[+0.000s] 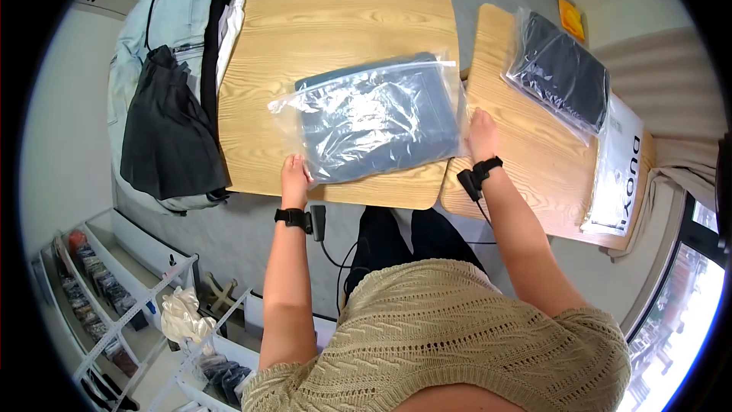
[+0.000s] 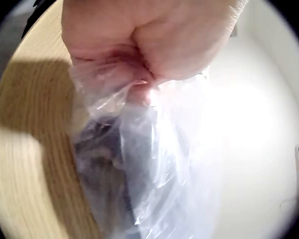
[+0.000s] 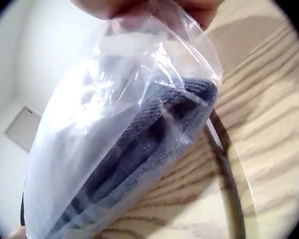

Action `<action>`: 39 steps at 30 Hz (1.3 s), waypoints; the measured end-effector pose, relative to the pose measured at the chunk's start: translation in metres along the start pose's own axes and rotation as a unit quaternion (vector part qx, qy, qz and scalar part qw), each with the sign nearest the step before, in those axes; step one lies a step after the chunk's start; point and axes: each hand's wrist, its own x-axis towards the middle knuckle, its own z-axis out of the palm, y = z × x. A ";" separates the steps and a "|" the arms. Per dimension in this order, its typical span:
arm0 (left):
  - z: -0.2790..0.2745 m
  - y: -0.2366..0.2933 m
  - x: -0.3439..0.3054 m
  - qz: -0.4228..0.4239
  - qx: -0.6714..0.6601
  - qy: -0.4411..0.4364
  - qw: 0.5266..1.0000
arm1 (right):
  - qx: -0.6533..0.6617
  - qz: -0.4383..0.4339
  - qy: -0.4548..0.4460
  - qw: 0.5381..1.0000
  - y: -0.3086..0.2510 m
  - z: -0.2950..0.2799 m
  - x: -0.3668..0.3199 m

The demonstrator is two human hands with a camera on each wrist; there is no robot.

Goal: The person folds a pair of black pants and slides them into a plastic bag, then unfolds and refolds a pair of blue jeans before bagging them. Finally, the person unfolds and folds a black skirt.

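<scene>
A clear plastic zip bag (image 1: pixel 366 118) holds a folded blue-grey garment (image 1: pixel 427 103) over the front of the wooden table. At the bag's lower left corner, my left hand (image 1: pixel 295 179) pinches the film, which bunches under the fingers in the left wrist view. My right hand (image 1: pixel 482 136) grips the bag's right edge beside the gap between the two tables. In the right wrist view the garment's knit-like folded edge (image 3: pixel 154 124) shows through the film. A white zip strip (image 1: pixel 366 80) runs across the bag's far side.
Clothes, among them a black garment (image 1: pixel 169 126) and light denim (image 1: pixel 171 8), lie at the left table edge. On the right table (image 1: pixel 526 175) are a bagged dark garment (image 1: pixel 560 69) and a white lettered package (image 1: pixel 616 168). Storage bins (image 1: pixel 114 259) stand lower left.
</scene>
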 end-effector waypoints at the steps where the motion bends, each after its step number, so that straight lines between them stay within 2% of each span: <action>1: 0.000 -0.001 0.002 -0.013 0.023 -0.003 1.000 | -0.074 -0.056 0.004 0.996 0.007 0.001 0.006; 2: 0.001 0.000 0.000 -0.017 0.024 -0.006 1.000 | -0.148 -0.112 0.007 0.983 0.013 0.000 0.009; 3: 0.001 0.001 -0.001 0.011 -0.007 -0.009 1.000 | -0.010 0.020 -0.069 0.997 -0.006 -0.008 -0.003; 4: 0.000 0.001 -0.004 0.039 -0.039 -0.010 0.998 | -0.012 0.021 -0.068 0.997 -0.001 -0.013 -0.009; 6: -0.007 -0.001 -0.008 0.022 -0.058 -0.003 0.998 | 0.124 -0.018 -0.101 0.987 0.009 -0.018 -0.020; 7: -0.009 -0.003 -0.010 0.058 -0.030 0.015 0.998 | 0.105 -0.061 -0.099 0.988 0.014 -0.020 -0.023; 8: -0.010 -0.001 -0.012 0.094 -0.001 0.033 0.995 | 0.106 -0.059 -0.101 0.987 0.015 -0.021 -0.025; 10: -0.009 0.003 -0.012 0.089 -0.020 0.018 0.996 | 0.114 -0.036 -0.101 0.988 0.017 -0.019 -0.027; 12: -0.001 0.014 -0.003 0.178 0.033 0.059 0.982 | 0.117 -0.021 -0.094 0.988 0.008 -0.015 -0.025; 13: -0.003 0.021 -0.001 0.160 0.076 0.042 0.983 | 0.119 -0.006 -0.084 0.989 0.003 -0.013 -0.023; 18: 0.003 0.045 0.032 0.183 0.080 0.048 0.979 | 0.176 -0.009 -0.095 0.980 -0.010 -0.007 -0.008; 20: -0.010 0.051 0.049 0.148 0.052 -0.003 0.988 | 0.192 -0.009 -0.098 0.976 -0.012 -0.006 -0.006; 21: -0.004 0.071 0.038 0.106 0.037 0.005 0.994 | 0.177 -0.002 -0.099 0.979 -0.015 -0.006 -0.005; 23: -0.007 0.071 0.051 0.083 0.036 -0.005 0.996 | 0.163 0.008 -0.101 0.981 -0.021 -0.006 -0.007; 25: -0.012 0.068 0.058 0.042 0.038 -0.042 0.998 | 0.074 0.020 -0.109 0.991 -0.030 -0.006 -0.012; 26: -0.014 0.064 0.058 0.040 0.039 -0.042 0.998 | 0.074 0.022 -0.109 0.991 -0.026 -0.004 -0.010; 28: -0.020 0.056 0.055 0.032 -0.054 -0.017 0.998 | 0.120 0.059 -0.116 0.984 -0.019 -0.001 -0.006; 29: -0.028 0.055 0.045 0.050 -0.040 -0.014 0.998 | 0.121 0.062 -0.117 0.984 -0.013 -0.002 -0.007; 31: -0.045 0.040 0.026 0.061 0.014 -0.024 0.998 | 0.241 0.025 -0.116 0.963 -0.003 -0.009 -0.013; 32: -0.052 0.031 0.017 0.072 0.064 -0.034 0.995 | 0.175 -0.016 -0.111 0.978 -0.002 -0.019 -0.020; 34: -0.048 0.015 -0.006 0.053 0.079 -0.030 0.995 | 0.134 -0.029 -0.128 0.982 0.035 -0.028 -0.018; 35: -0.037 0.010 -0.017 0.079 0.053 -0.028 0.995 | 0.133 -0.029 -0.127 0.983 0.039 -0.029 -0.025; 38: -0.023 -0.001 -0.025 0.079 0.050 -0.049 0.994 | 0.152 -0.007 -0.153 0.977 0.039 -0.024 -0.037; 39: -0.015 0.001 -0.028 0.105 0.042 -0.030 0.993 | 0.121 -0.010 -0.142 0.982 0.035 -0.021 -0.039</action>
